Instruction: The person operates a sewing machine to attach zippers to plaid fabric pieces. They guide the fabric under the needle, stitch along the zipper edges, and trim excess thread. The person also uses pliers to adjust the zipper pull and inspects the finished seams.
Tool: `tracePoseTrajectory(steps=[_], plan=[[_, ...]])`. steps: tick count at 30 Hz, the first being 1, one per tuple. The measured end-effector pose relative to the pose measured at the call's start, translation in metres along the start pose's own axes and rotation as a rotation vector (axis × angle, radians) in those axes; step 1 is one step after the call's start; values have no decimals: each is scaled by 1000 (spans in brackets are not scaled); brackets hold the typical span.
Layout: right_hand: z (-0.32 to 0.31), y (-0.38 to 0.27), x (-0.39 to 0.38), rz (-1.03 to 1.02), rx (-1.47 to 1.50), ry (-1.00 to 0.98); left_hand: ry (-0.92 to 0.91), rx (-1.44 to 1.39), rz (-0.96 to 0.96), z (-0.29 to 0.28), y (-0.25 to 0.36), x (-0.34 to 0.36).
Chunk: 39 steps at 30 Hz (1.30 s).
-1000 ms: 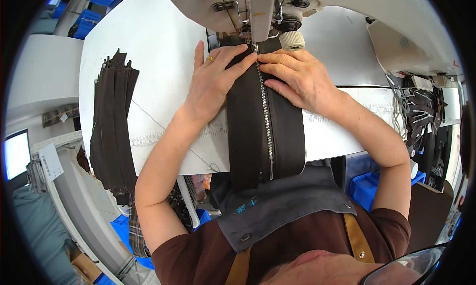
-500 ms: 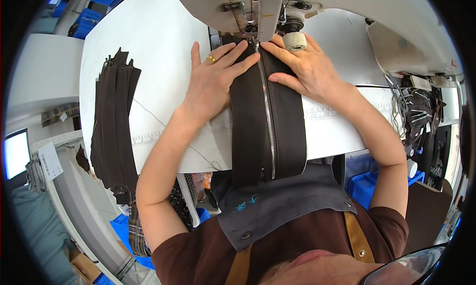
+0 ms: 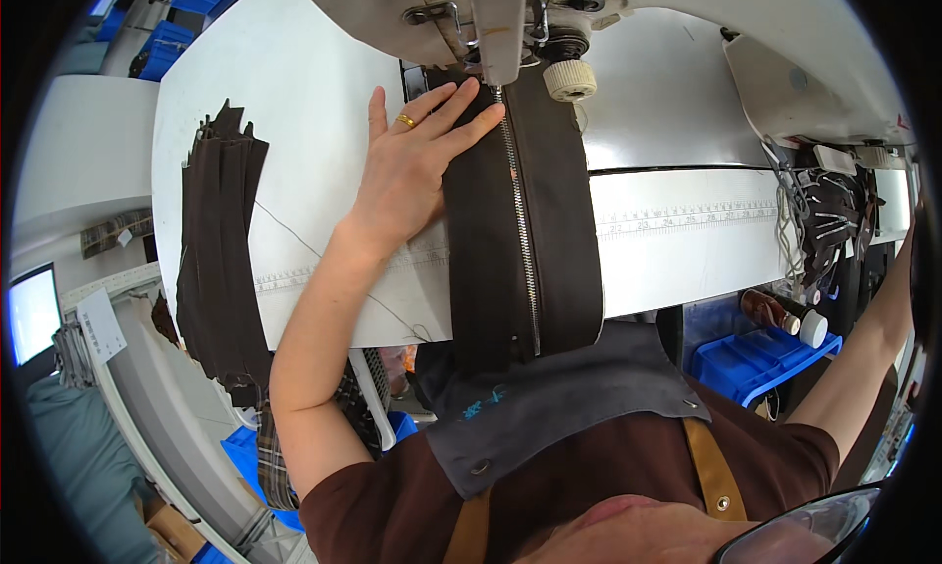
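My left hand [image 3: 422, 152] lies spread, fingers apart, on a dark brown fabric piece [image 3: 476, 230] with a silver zipper [image 3: 520, 230] down it. Its fingertips are beside the zipper, just below the needle area of a sewing machine [image 3: 497, 34]. The fabric runs under the machine and over the table's near edge. My right forearm [image 3: 863, 358] reaches up to the far right rim of the picture, where the hand is out of sight. A stack of dark brown strips [image 3: 216, 260] hangs over the table's left part, near a loose thread.
The white table [image 3: 677, 260] has a printed ruler along it. At right hang scissors [image 3: 785, 201] and a bundle of dark pieces [image 3: 829, 225]. Below are a blue tray [image 3: 746, 368] and bottles [image 3: 770, 309]. A lit screen [image 3: 31, 314] and blue bins [image 3: 162, 49] are at left.
My right hand has left the fabric and moved off to the far right, out of view. My left hand stays on the fabric, shifted slightly left in the picture along with the surroundings.
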State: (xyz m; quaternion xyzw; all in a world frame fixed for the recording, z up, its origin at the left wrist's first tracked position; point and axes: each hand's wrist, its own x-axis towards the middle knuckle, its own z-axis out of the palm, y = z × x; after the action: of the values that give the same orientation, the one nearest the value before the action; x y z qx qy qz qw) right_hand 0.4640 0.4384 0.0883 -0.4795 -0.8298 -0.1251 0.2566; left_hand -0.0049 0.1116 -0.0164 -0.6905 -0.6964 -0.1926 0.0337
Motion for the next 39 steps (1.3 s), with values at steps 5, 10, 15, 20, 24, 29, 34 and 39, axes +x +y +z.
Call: tracePoseTrajectory(steps=[5, 10, 15, 20, 24, 29, 34, 39], plan=[[47, 70, -4, 184, 1, -243, -1, 7, -11, 2, -2, 0], [76, 88, -17, 260, 71, -325, 0, 0, -18, -1, 0, 0], [78, 90, -21, 277, 79, -276, -9, 6, -11, -1, 0, 3], [64, 57, -23, 202, 82, -66, -9, 4, -23, 1, 2, 3], [15, -50, -24, -20, 350, 266, -4, -1, -51, 0, 3, 0], [48, -256, -38, -482, 1144, -114, -3, 13, -58, 2, 5, 0], [135, -353, -11, -727, 1279, -489, 12, -14, -33, 3, 1, 2], [174, -357, 1, -973, 839, -287, 26, -21, -7, 2, 3, 2]])
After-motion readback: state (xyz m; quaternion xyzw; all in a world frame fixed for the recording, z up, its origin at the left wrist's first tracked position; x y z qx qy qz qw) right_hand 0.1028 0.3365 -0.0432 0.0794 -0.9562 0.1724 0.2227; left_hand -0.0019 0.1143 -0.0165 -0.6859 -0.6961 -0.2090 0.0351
